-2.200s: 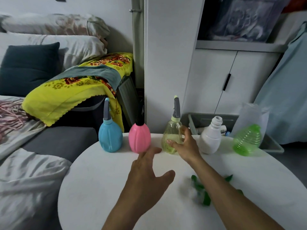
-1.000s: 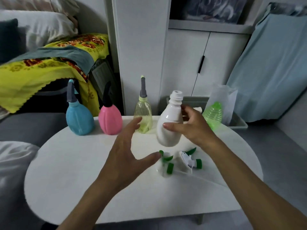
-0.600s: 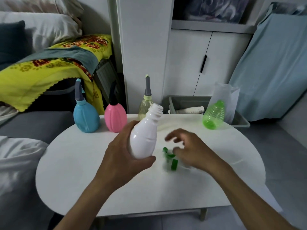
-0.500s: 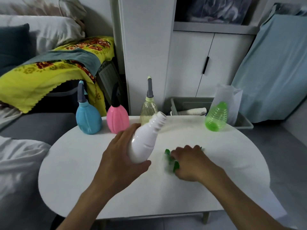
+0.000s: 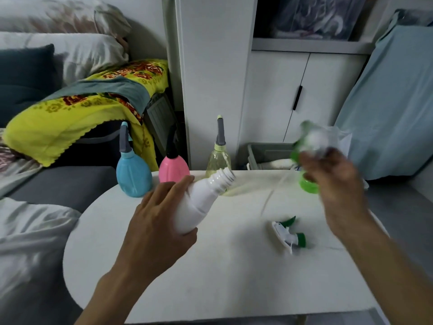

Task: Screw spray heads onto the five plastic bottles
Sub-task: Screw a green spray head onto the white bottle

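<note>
Spray heads come first: one white-and-green spray head [image 5: 312, 143], smeared by motion blur, is held up in the right hand [image 5: 332, 181] above the far right part of the round white table [image 5: 234, 277], the fingers curled round it and a thin dip tube [image 5: 274, 194] trailing down and to the left from it. A second spray head [image 5: 287, 235] lies on its side on the table, right of the middle, with its green collar pointing right and its green trigger pointing toward the far edge. The left hand [image 5: 157, 226] grips the white bottle [image 5: 199, 202] round its body, above the middle of the table, tilted so that the open threaded neck points up and to the right, toward the right hand but well apart from it. Along the far edge stand three bottles with nozzles already on: the blue bottle [image 5: 133, 175] at the far left, the pink bottle [image 5: 173, 168] just beside it, and the clear yellowish bottle [image 5: 218, 160] next, partly behind the white bottle's neck. The green bottle [image 5: 308, 185] stands near the far right edge, mostly hidden by the right hand. Beyond the table sit a grey bin [image 5: 269, 152] at the foot of a white cabinet [image 5: 276, 90], and to the left a sofa with a yellow floral blanket [image 5: 82, 113].
</note>
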`<state>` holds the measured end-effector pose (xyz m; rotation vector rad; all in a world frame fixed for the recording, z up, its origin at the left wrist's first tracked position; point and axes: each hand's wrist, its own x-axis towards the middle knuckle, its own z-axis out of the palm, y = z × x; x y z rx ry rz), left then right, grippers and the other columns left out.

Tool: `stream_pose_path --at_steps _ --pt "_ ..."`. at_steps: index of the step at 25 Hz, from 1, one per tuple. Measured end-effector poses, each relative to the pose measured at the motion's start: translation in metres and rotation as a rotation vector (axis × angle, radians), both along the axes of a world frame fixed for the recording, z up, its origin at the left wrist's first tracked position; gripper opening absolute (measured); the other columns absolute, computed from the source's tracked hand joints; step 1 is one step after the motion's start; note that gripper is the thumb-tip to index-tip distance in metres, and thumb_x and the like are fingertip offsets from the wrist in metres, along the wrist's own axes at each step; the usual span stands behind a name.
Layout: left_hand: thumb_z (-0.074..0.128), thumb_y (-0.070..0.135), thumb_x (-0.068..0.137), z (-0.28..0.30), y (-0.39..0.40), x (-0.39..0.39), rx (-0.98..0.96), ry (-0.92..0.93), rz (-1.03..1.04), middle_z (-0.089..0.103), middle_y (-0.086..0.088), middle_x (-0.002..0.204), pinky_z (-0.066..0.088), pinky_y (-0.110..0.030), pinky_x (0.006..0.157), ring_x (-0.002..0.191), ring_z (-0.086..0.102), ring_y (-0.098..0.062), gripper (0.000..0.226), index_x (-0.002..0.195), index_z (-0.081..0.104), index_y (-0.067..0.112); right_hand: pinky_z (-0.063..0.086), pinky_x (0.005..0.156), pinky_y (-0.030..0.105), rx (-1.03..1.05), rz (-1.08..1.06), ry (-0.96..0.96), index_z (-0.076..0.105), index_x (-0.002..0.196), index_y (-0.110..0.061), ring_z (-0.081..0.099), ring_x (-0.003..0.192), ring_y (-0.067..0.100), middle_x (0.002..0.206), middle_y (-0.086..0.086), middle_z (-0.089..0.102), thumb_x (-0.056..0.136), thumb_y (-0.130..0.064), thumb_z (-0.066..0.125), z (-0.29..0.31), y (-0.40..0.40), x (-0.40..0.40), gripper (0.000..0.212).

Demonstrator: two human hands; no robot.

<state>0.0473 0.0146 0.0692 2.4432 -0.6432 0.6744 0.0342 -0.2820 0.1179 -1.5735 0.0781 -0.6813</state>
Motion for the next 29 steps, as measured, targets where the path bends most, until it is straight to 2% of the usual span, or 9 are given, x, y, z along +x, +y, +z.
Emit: stream_pose_path --at_steps 3,5,8,13,16,19,21,26,29 --pt "0.098 0.022 0.046 -0.003 -0.005 0.001 0.035 -0.026 -0.013 0.064 -0.011 0.116 0.057 -0.045 0.076 0.091 0.063 -0.033 0.102 0.135 0.047 0.02 0.046 0.082 0.031 0.365 0.016 -0.12 0.071 0.098 -0.029 0.066 0.095 0.012 0.104 -0.006 0.076 0.089 -0.041 0.065 0.018 -0.023 -0.007 0.017" --pt "0.099 0.023 0.044 -0.005 -0.011 0.001 0.042 -0.039 -0.026 0.066 -0.011 0.113 0.058 -0.044 0.074 0.089 0.064 -0.032 0.102 0.132 0.047 0.019 0.042 0.086 0.033 0.449 0.009 -0.106 0.069 0.101 -0.029 0.065 0.097 0.011 0.106 -0.007 0.075 0.096 -0.037 0.056 0.018 -0.027 -0.006 0.016" --pt "0.1 0.023 0.042 -0.007 -0.018 0.001 0.037 -0.049 -0.039 0.066 -0.011 0.111 0.058 -0.044 0.072 0.086 0.064 -0.031 0.105 0.131 0.044 0.022 0.043 0.085 0.031 0.51 0.001 -0.089 0.067 0.104 -0.028 0.065 0.095 0.008 0.109 -0.008 0.074 0.095 -0.039 0.055 0.018 -0.024 -0.006 0.019" --pt "0.098 0.022 0.042 -0.014 -0.024 0.006 0.033 -0.073 -0.064 0.057 0.001 0.115 0.058 -0.045 0.072 0.087 0.064 -0.032 0.109 0.133 0.038 0.033 0.044 0.08 0.03 0.535 0.013 -0.129 0.069 0.1 -0.029 0.063 0.095 0.01 0.111 -0.008 0.074 0.088 -0.041 0.059 0.015 -0.021 -0.006 0.02" --pt "0.099 0.023 0.04 -0.015 -0.025 0.006 0.037 -0.085 -0.058 0.06 -0.002 0.114 0.059 -0.045 0.071 0.086 0.065 -0.032 0.111 0.133 0.04 0.028 0.045 0.076 0.03 0.519 0.036 -0.084 0.069 0.098 -0.029 0.064 0.091 0.009 0.103 -0.012 0.076 0.084 -0.041 0.061 0.007 -0.01 -0.006 0.021" --pt "0.099 0.022 0.039 -0.014 -0.024 0.004 0.04 -0.086 -0.054 0.056 0.002 0.115 0.059 -0.045 0.071 0.085 0.066 -0.033 0.11 0.132 0.041 0.026 0.047 0.075 0.031 0.467 0.087 -0.054 0.067 0.104 -0.028 0.066 0.092 0.01 0.109 -0.006 0.074 0.084 -0.04 0.06 0.001 0.005 -0.005 0.025" --pt "0.099 0.021 0.039 -0.012 -0.023 0.003 0.04 -0.077 -0.052 0.063 -0.005 0.112 0.059 -0.044 0.07 0.085 0.066 -0.032 0.108 0.132 0.043 0.024 0.05 0.073 0.031 0.469 0.123 -0.034 0.067 0.107 -0.026 0.067 0.092 0.011 0.111 -0.002 0.073 0.079 -0.039 0.064 -0.003 0.017 -0.005 0.03" --pt "0.097 0.022 0.043 -0.007 -0.022 -0.001 0.039 -0.052 -0.062 0.064 -0.005 0.114 0.057 -0.04 0.074 0.09 0.064 -0.029 0.104 0.133 0.045 0.024 0.049 0.077 0.033 0.436 0.315 0.152 0.079 0.092 -0.032 0.069 0.094 0.005 0.101 -0.009 0.077 0.067 -0.045 0.077 -0.026 0.055 -0.009 0.028" --pt "0.097 0.021 0.044 -0.007 -0.019 -0.001 0.067 -0.06 -0.068 0.064 -0.007 0.115 0.057 -0.042 0.075 0.091 0.064 -0.031 0.104 0.134 0.044 0.023 0.05 0.067 0.026 0.405 0.335 0.227 0.08 0.09 -0.027 0.066 0.08 0.005 0.087 -0.01 0.075 0.062 -0.046 0.084 -0.035 0.066 -0.01 0.034"
